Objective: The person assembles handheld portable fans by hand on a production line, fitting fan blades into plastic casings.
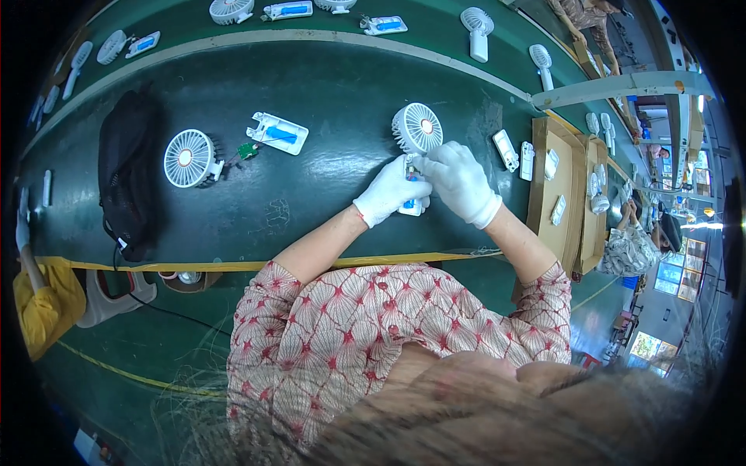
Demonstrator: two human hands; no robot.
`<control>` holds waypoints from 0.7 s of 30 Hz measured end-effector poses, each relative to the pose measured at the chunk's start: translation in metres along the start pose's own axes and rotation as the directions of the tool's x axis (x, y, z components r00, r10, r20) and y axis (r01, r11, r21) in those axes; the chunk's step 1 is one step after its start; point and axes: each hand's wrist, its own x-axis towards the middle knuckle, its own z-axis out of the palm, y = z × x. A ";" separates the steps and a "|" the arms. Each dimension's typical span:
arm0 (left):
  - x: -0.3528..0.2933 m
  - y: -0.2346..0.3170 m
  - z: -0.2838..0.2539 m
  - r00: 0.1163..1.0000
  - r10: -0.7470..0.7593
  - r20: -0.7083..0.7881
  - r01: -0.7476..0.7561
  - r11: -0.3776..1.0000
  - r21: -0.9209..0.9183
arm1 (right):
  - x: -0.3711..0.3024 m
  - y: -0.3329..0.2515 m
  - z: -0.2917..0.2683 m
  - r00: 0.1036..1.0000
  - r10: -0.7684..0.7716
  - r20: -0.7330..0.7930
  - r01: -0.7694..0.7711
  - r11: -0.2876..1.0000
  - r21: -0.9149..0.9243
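Observation:
A white handheld fan [418, 128] with a round grille lies before me, its opened handle [410, 203] showing a blue battery. My left hand [387, 191], in a white glove, is closed around that handle. My right hand [460, 182], also gloved, has its fingers pinched together at the fan's neck, just below the grille. Whatever sits between those fingertips is hidden. To the left lies a second fan head [189, 158], joined by wires to a green circuit board [247, 151]. Beside the board rests an open white handle shell [278, 133] with a blue battery in it.
A black bag [128, 175] lies at the left of the green table [326, 85]. White handle covers [505, 150] sit near a cardboard box [544, 203] on the right. Beyond the pale divider [311, 36] are more fans and shells. A person in a yellow sleeve [54, 299] is at far left.

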 end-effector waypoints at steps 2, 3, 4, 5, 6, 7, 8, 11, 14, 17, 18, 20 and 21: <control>0.003 -0.003 -0.001 1.000 0.003 -0.008 -0.003 0.999 0.046 | -0.003 -0.005 0.003 1.000 -0.012 -0.012 0.012 0.999 -0.046; 0.004 -0.006 -0.002 1.000 0.010 -0.017 -0.008 0.996 0.092 | -0.004 -0.007 0.005 0.999 -0.028 -0.022 0.026 0.995 -0.093; 0.005 -0.008 -0.002 1.000 0.002 -0.020 0.000 0.996 0.091 | -0.003 -0.009 0.005 1.000 -0.023 -0.020 0.021 0.996 -0.086; 0.006 -0.011 -0.001 0.993 0.092 -0.075 -0.074 0.973 0.217 | -0.001 -0.012 0.004 0.999 -0.034 -0.003 0.034 0.993 -0.113; 0.007 -0.014 -0.001 0.976 0.184 -0.116 -0.135 0.929 0.344 | -0.001 -0.014 0.003 0.999 -0.042 0.016 0.044 0.989 -0.139; 0.008 -0.018 -0.003 0.942 0.310 -0.129 -0.191 0.810 0.555 | -0.001 -0.015 0.005 0.999 -0.033 0.016 0.035 0.991 -0.132; 0.007 -0.020 -0.004 0.945 0.300 -0.130 -0.182 0.812 0.555 | 0.000 -0.014 0.007 0.998 -0.063 -0.008 0.061 0.990 -0.130; 0.008 -0.022 0.000 0.921 0.347 -0.177 -0.164 0.758 0.631 | -0.002 -0.005 0.011 0.996 -0.078 -0.050 0.072 0.991 -0.116; 0.011 -0.018 -0.008 0.997 0.070 -0.040 -0.064 0.991 0.119 | -0.004 0.002 0.015 0.992 -0.088 -0.095 0.082 0.995 -0.058; 0.006 -0.008 -0.002 0.998 0.068 0.008 -0.063 0.959 -0.277 | -0.003 -0.001 0.018 0.984 0.048 -0.171 -0.040 0.998 0.046; 0.005 -0.008 -0.002 0.999 0.037 -0.027 -0.044 0.950 -0.308 | -0.003 -0.003 0.022 0.982 0.052 -0.180 -0.045 0.998 0.041; 0.007 -0.008 -0.006 0.999 0.007 -0.034 -0.017 0.959 -0.283 | -0.004 -0.004 0.030 0.961 0.128 -0.246 -0.101 0.988 0.119; 0.008 -0.007 -0.007 0.999 -0.024 -0.048 0.010 0.964 -0.265 | -0.004 -0.007 0.025 0.960 0.186 -0.209 -0.160 0.978 0.137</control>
